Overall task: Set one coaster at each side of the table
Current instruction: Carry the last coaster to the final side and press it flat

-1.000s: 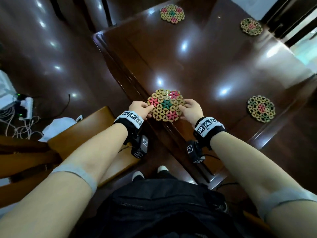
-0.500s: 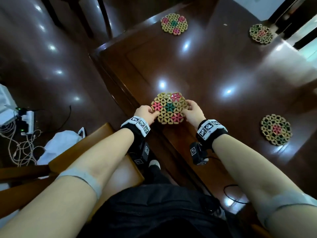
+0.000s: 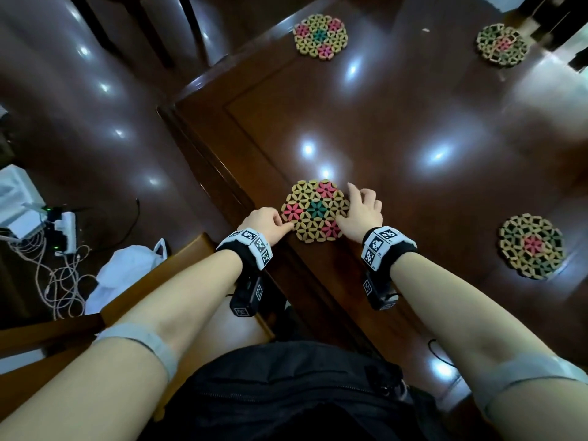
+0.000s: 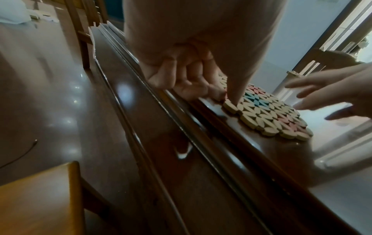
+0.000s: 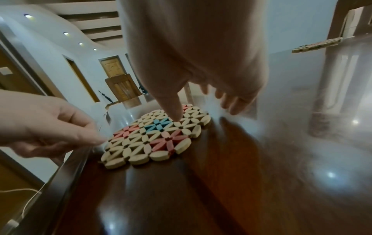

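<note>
Four woven coasters lie on the glossy dark wooden tabletop (image 3: 397, 218), the nearest pink-and-teal flower-patterned hexagonal coaster (image 3: 315, 211) flat at my edge, left hand (image 3: 265, 222) pinching its rim, right hand (image 3: 361, 214) spread loosely beside, seemingly squaring it up.

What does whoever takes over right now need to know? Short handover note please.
Left hand: fingers curled, thumb tip on the near coaster at its left edge.
Right hand: fingers relaxed, thumb on the same coaster's right edge.
Near coaster lies flat on the table, close to its near edge.
Other three coasters lie flat: far-left coaster, far-right coaster, right coaster.
Done: four coasters out, apparently one per side.
Left: let go of the near coaster and check its position; likely nothing else.
</note>
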Available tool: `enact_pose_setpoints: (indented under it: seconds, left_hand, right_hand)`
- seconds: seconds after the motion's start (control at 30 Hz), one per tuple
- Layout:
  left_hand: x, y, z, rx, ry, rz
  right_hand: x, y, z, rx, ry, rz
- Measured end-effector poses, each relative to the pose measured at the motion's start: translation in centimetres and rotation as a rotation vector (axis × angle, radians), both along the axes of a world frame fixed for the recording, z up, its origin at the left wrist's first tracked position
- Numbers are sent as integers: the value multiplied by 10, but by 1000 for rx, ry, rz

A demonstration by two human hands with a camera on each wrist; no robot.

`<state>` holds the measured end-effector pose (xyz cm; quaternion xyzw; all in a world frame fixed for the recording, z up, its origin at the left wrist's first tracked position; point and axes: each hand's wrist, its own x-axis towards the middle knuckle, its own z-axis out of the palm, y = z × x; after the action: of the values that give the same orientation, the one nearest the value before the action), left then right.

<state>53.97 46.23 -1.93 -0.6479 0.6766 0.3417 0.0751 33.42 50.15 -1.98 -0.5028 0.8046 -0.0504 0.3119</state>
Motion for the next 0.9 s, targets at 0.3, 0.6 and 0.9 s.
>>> enact_pose_setpoints:
  seconds: [0.3, 0.6, 0.9]
  left_hand:
    - [1, 8, -12, -346, -45, -270]
    - [-1, 13, -8, -321, -31, -251]
    - [-1, 11, -6, -290, -27, -236]
  right_hand:
    - [-1, 22, -11, -20, 53, 236]
    - [0, 35, -13, -38, 45, 233]
    - [0, 42, -16, -54, 22, 237]
